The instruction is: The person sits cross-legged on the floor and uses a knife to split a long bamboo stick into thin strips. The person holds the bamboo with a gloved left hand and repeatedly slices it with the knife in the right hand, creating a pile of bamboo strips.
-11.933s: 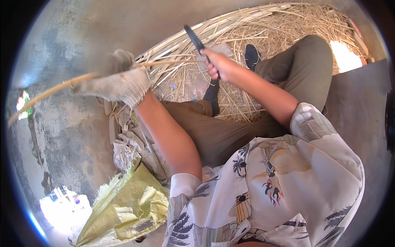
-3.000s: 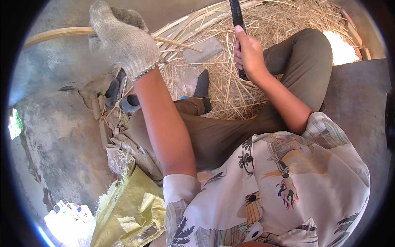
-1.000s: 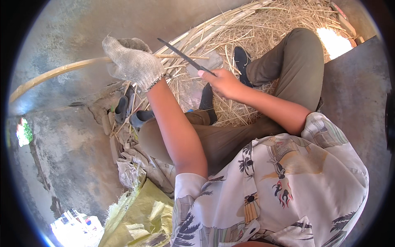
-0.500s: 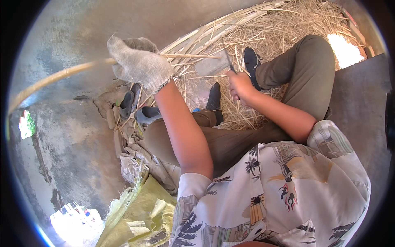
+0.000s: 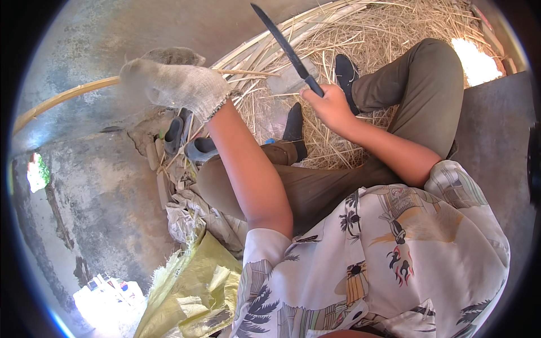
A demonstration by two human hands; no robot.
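Observation:
My left hand point(image 5: 172, 84) wears a grey knitted work glove and grips a long pale bamboo strip point(image 5: 67, 98) that curves away to the left. My right hand point(image 5: 329, 107), bare, holds the handle of a long dark knife point(image 5: 284, 48), its blade raised and pointing up-left above the strips. The blade is clear of the bamboo strip. My legs in olive trousers point(image 5: 417, 96) and dark socks rest on the straw below.
A pile of dry straw and shavings point(image 5: 383, 28) with several long split bamboo strips point(image 5: 265, 42) lies ahead. Dark sandals point(image 5: 186, 143) sit by my left knee. A yellow woven sack point(image 5: 191, 293) and crumpled white sacking lie on the concrete floor point(image 5: 96, 191).
My right hand has lifted the knife from low against the strips to a raised position, blade pointing up-left. The gloved left hand has stayed on the strip, shifting slightly right.

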